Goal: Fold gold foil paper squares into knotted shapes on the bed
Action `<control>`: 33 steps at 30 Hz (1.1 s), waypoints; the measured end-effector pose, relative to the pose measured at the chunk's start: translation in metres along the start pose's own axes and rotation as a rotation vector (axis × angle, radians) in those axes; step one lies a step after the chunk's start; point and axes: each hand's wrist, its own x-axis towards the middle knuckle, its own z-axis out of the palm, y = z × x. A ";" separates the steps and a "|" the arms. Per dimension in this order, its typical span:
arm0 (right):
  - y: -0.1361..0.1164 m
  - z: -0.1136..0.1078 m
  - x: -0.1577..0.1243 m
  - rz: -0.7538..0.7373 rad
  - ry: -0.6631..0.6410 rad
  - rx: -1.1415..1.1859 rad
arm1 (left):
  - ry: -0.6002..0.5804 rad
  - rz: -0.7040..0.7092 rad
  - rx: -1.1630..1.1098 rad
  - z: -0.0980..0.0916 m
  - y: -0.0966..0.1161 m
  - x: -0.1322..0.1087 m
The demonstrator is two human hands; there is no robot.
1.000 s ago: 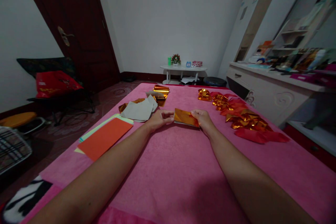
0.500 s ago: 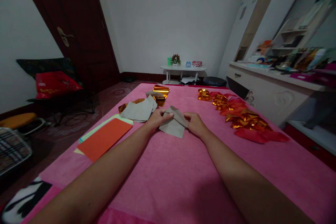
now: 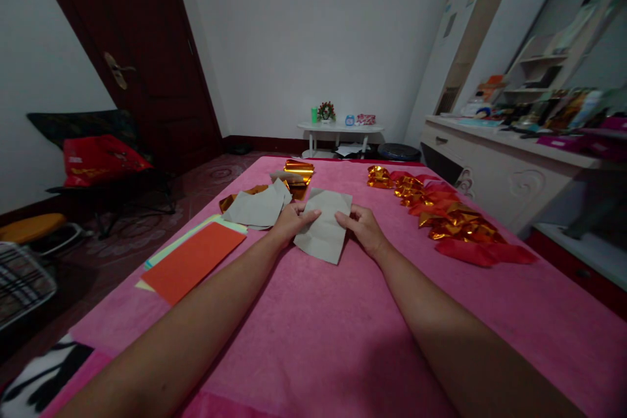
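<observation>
A grey sheet of paper [image 3: 324, 230] is held up in the middle, its faint creases showing. My left hand [image 3: 294, 221] pinches its left edge, thumb on the near face. On the opposite edge my right hand [image 3: 362, 225] grips it the same way, fingers behind the sheet. Left of my left hand lie several grey paper pieces [image 3: 257, 206] with gold foil partly under them. Nearer to me sits a stack of coloured sheets with an orange sheet [image 3: 196, 261] on top.
A pink cloth [image 3: 313, 339] covers the table. Shiny gold foil [image 3: 300, 171] lies at the far side. Along the right runs a row of crumpled gold and red pieces [image 3: 455, 221]. Beyond stands a small white table [image 3: 343, 127]; a white dresser [image 3: 504, 150] is at right.
The grey paper, folded over at its top half a second ago, is now opened out flat between my hands. My thumbs have shifted onto its near face.
</observation>
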 end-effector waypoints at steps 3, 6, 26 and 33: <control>0.008 -0.003 0.004 -0.010 0.089 -0.085 | 0.010 0.017 -0.050 -0.001 -0.003 0.002; 0.013 -0.008 0.007 -0.006 0.191 -0.124 | -0.038 0.055 -0.094 -0.001 -0.004 0.002; 0.008 -0.008 0.005 0.041 0.089 0.100 | -0.008 0.076 -0.103 0.000 -0.006 0.004; 0.008 -0.008 0.004 0.062 0.107 0.094 | -0.026 0.071 -0.121 0.001 -0.006 0.003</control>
